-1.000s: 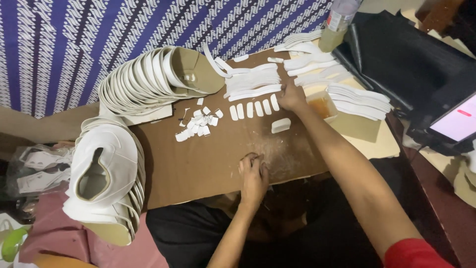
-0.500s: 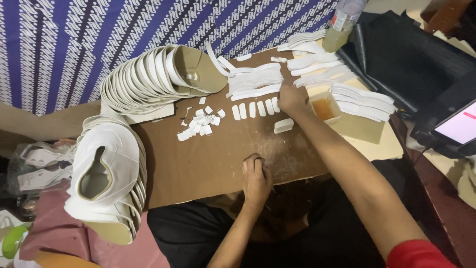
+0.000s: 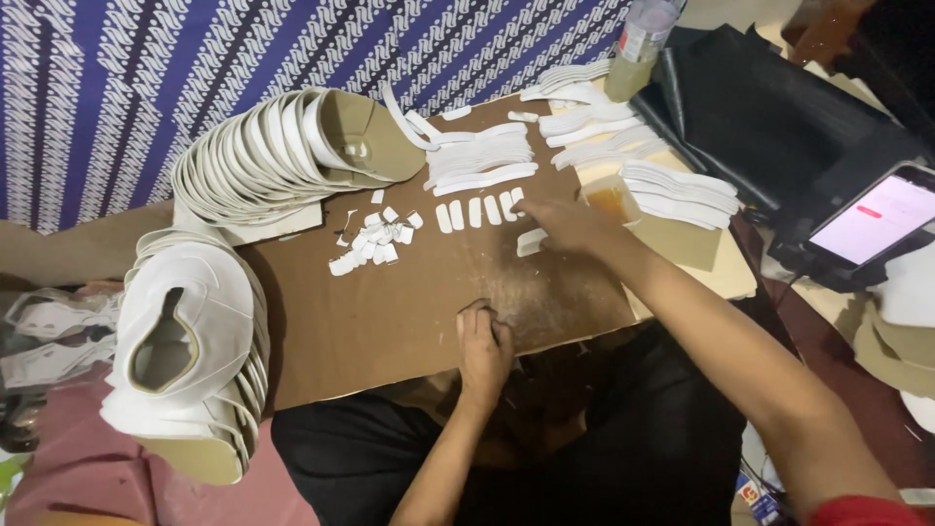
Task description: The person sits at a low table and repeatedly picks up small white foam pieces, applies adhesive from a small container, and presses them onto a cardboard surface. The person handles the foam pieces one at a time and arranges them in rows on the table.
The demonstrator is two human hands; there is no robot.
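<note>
Five small white strips are lying in a row on the brown surface; the right hand, open with fingers extended, is reaching to them. Pressing one strip flat and sliding it clear would pick best. The left hand is curling closed on the surface; what it is holding is hidden.

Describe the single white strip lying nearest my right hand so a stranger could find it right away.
Start at the brown cardboard sheet across the lap, and find the row of small white strips laid side by side near its far middle. Just nearer, beside the right hand, lies the lone white strip: it lies apart from the row and slants.
</note>
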